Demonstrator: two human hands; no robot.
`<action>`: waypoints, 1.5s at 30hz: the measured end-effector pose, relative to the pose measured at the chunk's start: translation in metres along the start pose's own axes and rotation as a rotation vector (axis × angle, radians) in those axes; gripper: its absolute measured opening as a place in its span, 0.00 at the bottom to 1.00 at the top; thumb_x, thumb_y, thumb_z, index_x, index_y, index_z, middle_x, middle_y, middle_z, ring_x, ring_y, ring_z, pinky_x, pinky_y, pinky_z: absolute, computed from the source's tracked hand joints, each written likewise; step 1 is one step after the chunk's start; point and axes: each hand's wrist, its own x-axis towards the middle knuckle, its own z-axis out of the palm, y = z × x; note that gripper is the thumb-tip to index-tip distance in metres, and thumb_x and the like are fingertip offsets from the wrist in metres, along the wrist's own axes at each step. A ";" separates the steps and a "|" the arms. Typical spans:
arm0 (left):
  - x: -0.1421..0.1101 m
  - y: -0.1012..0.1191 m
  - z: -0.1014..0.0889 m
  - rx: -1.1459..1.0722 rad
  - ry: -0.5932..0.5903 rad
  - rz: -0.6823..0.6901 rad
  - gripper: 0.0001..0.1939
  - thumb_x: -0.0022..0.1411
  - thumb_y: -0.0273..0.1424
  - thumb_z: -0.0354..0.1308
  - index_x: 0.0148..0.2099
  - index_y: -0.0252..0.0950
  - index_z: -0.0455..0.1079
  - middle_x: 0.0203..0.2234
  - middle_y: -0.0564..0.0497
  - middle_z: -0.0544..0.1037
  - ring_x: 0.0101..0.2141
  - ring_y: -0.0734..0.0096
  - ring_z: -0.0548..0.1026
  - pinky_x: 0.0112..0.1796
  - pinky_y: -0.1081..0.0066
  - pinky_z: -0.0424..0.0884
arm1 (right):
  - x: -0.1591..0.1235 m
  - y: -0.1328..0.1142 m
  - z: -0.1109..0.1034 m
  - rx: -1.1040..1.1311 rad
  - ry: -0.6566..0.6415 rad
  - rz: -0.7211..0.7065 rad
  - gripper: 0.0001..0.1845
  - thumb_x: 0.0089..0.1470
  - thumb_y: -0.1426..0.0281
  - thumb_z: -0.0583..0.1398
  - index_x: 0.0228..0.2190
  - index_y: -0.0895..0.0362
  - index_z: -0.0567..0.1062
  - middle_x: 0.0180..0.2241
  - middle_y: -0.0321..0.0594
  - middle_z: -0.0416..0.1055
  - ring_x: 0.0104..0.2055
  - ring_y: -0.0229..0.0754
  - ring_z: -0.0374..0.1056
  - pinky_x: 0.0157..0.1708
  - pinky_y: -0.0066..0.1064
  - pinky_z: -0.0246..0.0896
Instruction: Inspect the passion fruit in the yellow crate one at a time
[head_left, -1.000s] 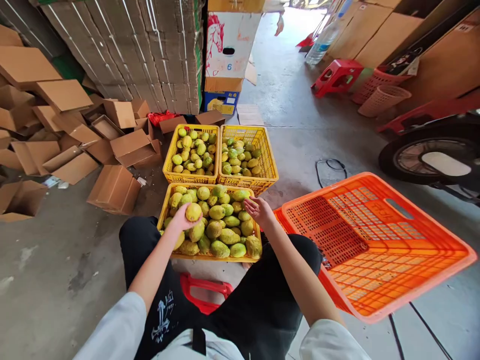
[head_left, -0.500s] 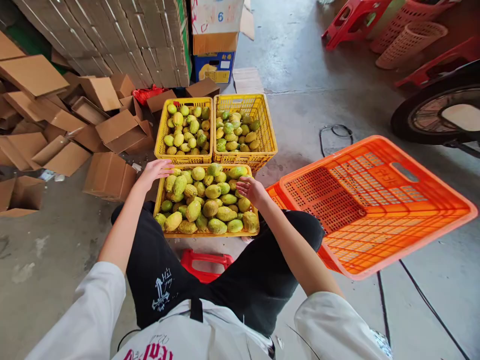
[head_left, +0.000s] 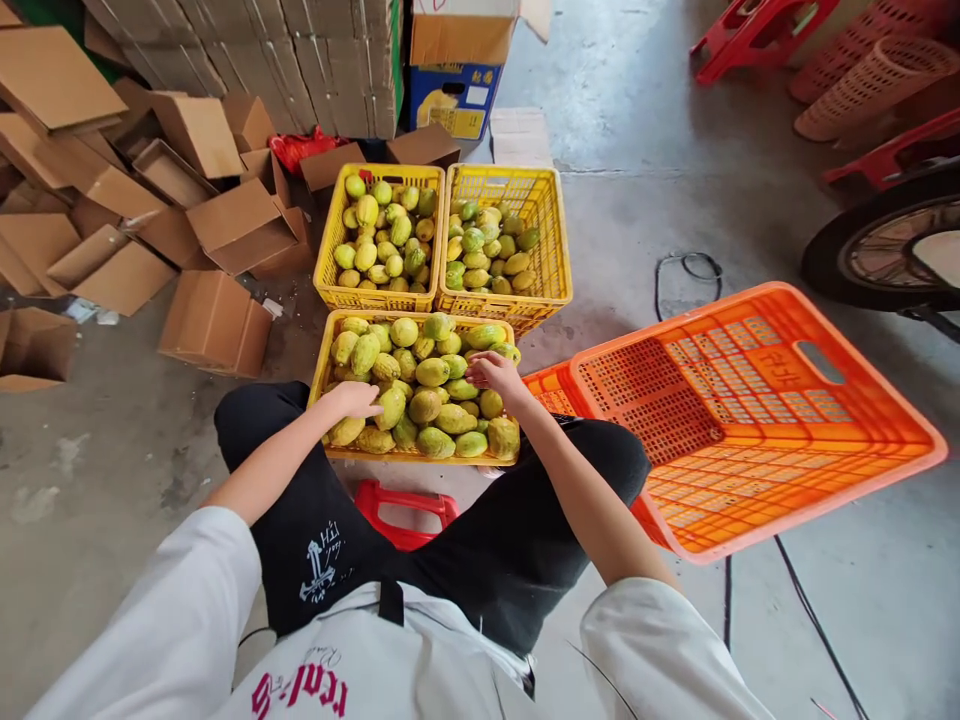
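Now reaching with both hands into the near yellow crate (head_left: 321, 352)

Comes in from the left side with the left hand (head_left: 349, 400), with fingers extended and close together, down to the left flank of a yellow-green fruit (head_left: 391, 408) lying on top of the heap, left of the crate's middle. Seems to touch it at the fingertips; cannot tell whether pinching or merely resting against it.

Reaches in over the right side with the right hand (head_left: 496, 376), with fingers loosely spread above other fruit of the same kind. Cannot tell whether touching any of it.

Sits with knees in black trousers (head_left: 262, 450) to either side of the crate, with a red stool (head_left: 410, 540) showing below, between the legs. Bordered on the far side by two more yellow crates, side by side: a fuller left crate (head_left: 375, 298) and a less full right crate (head_left: 551, 220), both holding fruit. Flanked on the right by a large orange crate (head_left: 776, 368), and farther off on the left by a jumble of cardboard boxes (head_left: 217, 325).
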 end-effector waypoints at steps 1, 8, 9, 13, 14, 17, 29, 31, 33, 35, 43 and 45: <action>0.001 0.010 0.004 0.022 -0.041 -0.008 0.26 0.87 0.45 0.67 0.71 0.30 0.87 0.68 0.25 0.92 0.69 0.33 0.92 0.66 0.55 0.86 | 0.003 0.006 0.002 -0.176 -0.034 -0.066 0.02 0.73 0.71 0.67 0.44 0.51 0.82 0.37 0.40 0.88 0.40 0.48 0.87 0.44 0.33 0.82; 0.007 0.046 0.026 -0.050 0.050 -0.107 0.39 0.85 0.50 0.72 0.82 0.26 0.75 0.77 0.16 0.82 0.75 0.26 0.86 0.72 0.46 0.84 | 0.007 0.052 0.025 -0.855 -0.506 -0.236 0.11 0.68 0.72 0.78 0.49 0.46 0.89 0.44 0.46 0.88 0.53 0.63 0.89 0.59 0.50 0.84; 0.008 0.048 0.028 -0.080 0.054 -0.117 0.39 0.84 0.49 0.73 0.82 0.27 0.74 0.77 0.16 0.82 0.75 0.25 0.85 0.72 0.45 0.84 | 0.006 0.056 0.029 -0.844 -0.501 -0.239 0.11 0.67 0.72 0.78 0.47 0.47 0.89 0.43 0.46 0.86 0.54 0.65 0.89 0.61 0.51 0.83; 0.014 0.050 0.030 -0.156 0.031 -0.155 0.36 0.82 0.43 0.74 0.80 0.29 0.73 0.76 0.17 0.81 0.74 0.27 0.86 0.70 0.48 0.84 | 0.003 0.064 0.037 -0.828 -0.408 -0.287 0.12 0.69 0.70 0.81 0.48 0.48 0.87 0.46 0.48 0.85 0.58 0.68 0.87 0.64 0.53 0.81; 0.015 0.049 0.030 -0.164 0.032 -0.152 0.36 0.80 0.42 0.75 0.79 0.29 0.73 0.76 0.18 0.81 0.74 0.28 0.86 0.70 0.49 0.84 | 0.002 0.064 0.038 -0.857 -0.400 -0.297 0.15 0.69 0.69 0.81 0.52 0.48 0.87 0.49 0.50 0.86 0.60 0.68 0.87 0.65 0.53 0.81; 0.019 0.047 0.031 -0.188 0.050 -0.130 0.37 0.76 0.39 0.77 0.79 0.32 0.72 0.75 0.20 0.82 0.74 0.27 0.86 0.71 0.47 0.83 | 0.001 0.062 0.041 -0.996 -0.421 -0.317 0.26 0.72 0.67 0.80 0.66 0.49 0.85 0.61 0.56 0.87 0.69 0.71 0.84 0.71 0.54 0.79; 0.028 0.035 0.038 -0.188 0.032 0.012 0.51 0.71 0.34 0.78 0.88 0.29 0.64 0.80 0.18 0.78 0.81 0.24 0.79 0.76 0.44 0.78 | -0.005 0.071 0.030 -1.187 -0.504 -0.303 0.43 0.65 0.76 0.78 0.78 0.55 0.81 0.67 0.61 0.85 0.61 0.67 0.89 0.65 0.49 0.82; 0.026 0.033 0.036 -0.156 0.011 0.006 0.50 0.75 0.38 0.77 0.89 0.29 0.63 0.81 0.17 0.77 0.81 0.23 0.79 0.77 0.42 0.77 | -0.007 0.074 0.026 -1.189 -0.502 -0.286 0.48 0.65 0.77 0.77 0.82 0.57 0.78 0.67 0.61 0.85 0.61 0.66 0.90 0.64 0.47 0.82; 0.024 0.031 0.034 -0.124 -0.009 -0.008 0.49 0.78 0.42 0.76 0.90 0.30 0.63 0.82 0.17 0.77 0.81 0.22 0.79 0.77 0.41 0.77 | -0.009 0.075 0.025 -1.207 -0.506 -0.276 0.50 0.67 0.77 0.76 0.85 0.58 0.75 0.68 0.62 0.85 0.64 0.65 0.89 0.65 0.46 0.81; 0.022 0.031 0.031 -0.107 -0.024 -0.026 0.50 0.79 0.45 0.75 0.91 0.30 0.62 0.82 0.17 0.76 0.80 0.23 0.80 0.76 0.43 0.78 | -0.011 0.075 0.026 -1.241 -0.506 -0.281 0.50 0.70 0.75 0.76 0.87 0.58 0.73 0.70 0.63 0.85 0.67 0.66 0.88 0.68 0.45 0.80; 0.016 0.032 0.032 -0.101 0.004 -0.068 0.56 0.79 0.53 0.75 0.93 0.30 0.60 0.79 0.15 0.78 0.75 0.19 0.85 0.73 0.45 0.80 | -0.018 0.076 0.040 -1.362 -0.472 -0.316 0.53 0.72 0.72 0.77 0.88 0.64 0.68 0.76 0.71 0.81 0.77 0.73 0.80 0.74 0.49 0.77; 0.015 0.032 0.035 -0.102 0.030 -0.067 0.55 0.79 0.53 0.75 0.92 0.32 0.61 0.78 0.18 0.80 0.75 0.20 0.85 0.73 0.45 0.80 | -0.018 0.078 0.040 -1.350 -0.475 -0.337 0.52 0.72 0.73 0.76 0.88 0.63 0.68 0.74 0.69 0.82 0.76 0.72 0.80 0.75 0.49 0.75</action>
